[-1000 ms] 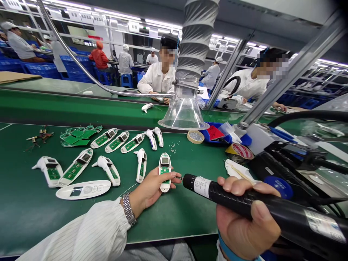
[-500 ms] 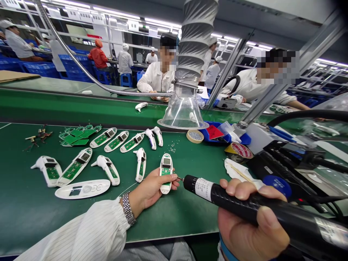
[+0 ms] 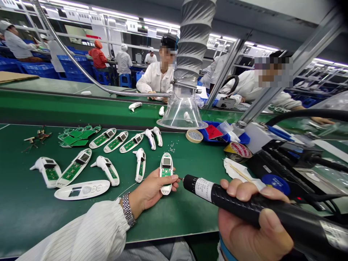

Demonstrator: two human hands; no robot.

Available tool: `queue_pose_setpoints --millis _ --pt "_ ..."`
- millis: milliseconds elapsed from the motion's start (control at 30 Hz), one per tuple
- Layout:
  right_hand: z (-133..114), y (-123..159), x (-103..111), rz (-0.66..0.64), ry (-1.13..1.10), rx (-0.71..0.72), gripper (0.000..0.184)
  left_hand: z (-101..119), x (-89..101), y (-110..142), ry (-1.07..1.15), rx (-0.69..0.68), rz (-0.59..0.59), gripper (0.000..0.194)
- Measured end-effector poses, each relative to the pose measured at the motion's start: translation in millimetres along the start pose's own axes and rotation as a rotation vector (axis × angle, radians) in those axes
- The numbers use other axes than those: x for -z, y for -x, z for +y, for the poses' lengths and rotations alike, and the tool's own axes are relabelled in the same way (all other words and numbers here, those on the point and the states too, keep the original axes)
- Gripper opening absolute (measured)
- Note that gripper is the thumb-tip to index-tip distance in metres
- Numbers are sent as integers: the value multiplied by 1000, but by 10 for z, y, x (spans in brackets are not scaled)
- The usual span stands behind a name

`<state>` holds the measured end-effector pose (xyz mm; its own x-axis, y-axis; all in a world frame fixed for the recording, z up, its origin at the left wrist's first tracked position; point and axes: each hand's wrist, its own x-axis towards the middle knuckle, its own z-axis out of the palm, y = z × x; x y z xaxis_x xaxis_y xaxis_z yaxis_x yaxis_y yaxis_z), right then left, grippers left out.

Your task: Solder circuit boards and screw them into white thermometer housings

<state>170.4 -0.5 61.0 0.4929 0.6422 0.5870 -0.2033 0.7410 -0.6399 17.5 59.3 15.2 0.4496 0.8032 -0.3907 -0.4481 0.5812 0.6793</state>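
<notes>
My left hand [image 3: 152, 186] is closed round a white thermometer housing [image 3: 166, 170] with a green circuit board and small screen facing up. In my right hand [image 3: 252, 224] is a black electric screwdriver [image 3: 225, 195], its bit pointing left. The bit's tip is close to my left thumb and fingertips; whether it touches anything there I cannot tell. Left of my hand stands a thermometer body [image 3: 140, 165] with its board exposed. Farther left lie another open thermometer [image 3: 108, 170] and a white front cover [image 3: 82, 189].
Several open housings [image 3: 102, 138] and a pile of green circuit boards [image 3: 78, 136] lie at the back left. A round tray of screws [image 3: 194, 136] sits near loose screws [image 3: 172, 148]. A clear extraction hood [image 3: 182, 112] hangs above the back edge. Co-workers sit across the conveyor [image 3: 67, 108].
On the conveyor, the white thermometer pieces have shifted left, and another has come into view beside the hood. My hands, the housing and the screwdriver have hardly moved.
</notes>
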Motion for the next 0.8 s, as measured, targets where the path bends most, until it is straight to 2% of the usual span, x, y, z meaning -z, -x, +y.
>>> queue_pose_setpoints --millis 367,567,800 --pt "-49 -26 47 69 -5 -73 22 -2 -4 5 -66 -37 5 28" --pt "-63 -54 76 137 -14 -158 26 -14 32 -8 -120 -67 -44 41" --pt "-80 -133 121 321 -46 -294 33 8 24 15 -218 -66 -180 45"
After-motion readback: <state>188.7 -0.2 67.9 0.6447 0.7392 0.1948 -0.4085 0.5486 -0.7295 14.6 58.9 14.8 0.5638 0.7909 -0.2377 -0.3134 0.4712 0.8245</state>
